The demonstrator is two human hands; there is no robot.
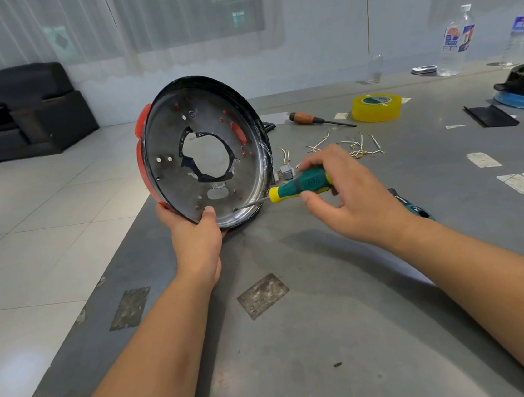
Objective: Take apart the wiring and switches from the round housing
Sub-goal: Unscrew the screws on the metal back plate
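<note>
Left hand (194,235) grips the round housing (206,152) by its bottom rim, standing it on edge on the worktop (303,340). Right hand (348,191) pinches a green screwdriver (298,187), its tip inside near the lower rim (probably on a screw, hard to tell). Loose wires (346,148) lie just behind.

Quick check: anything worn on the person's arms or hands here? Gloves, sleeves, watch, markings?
Nothing worn that shows. The left hand and right hand are bare: no gloves, rings or tape. Both forearms are bare up to the frame's bottom edge, with no sleeve cuff in view, and both wrists show no watch or band. No markings can be seen.
</note>
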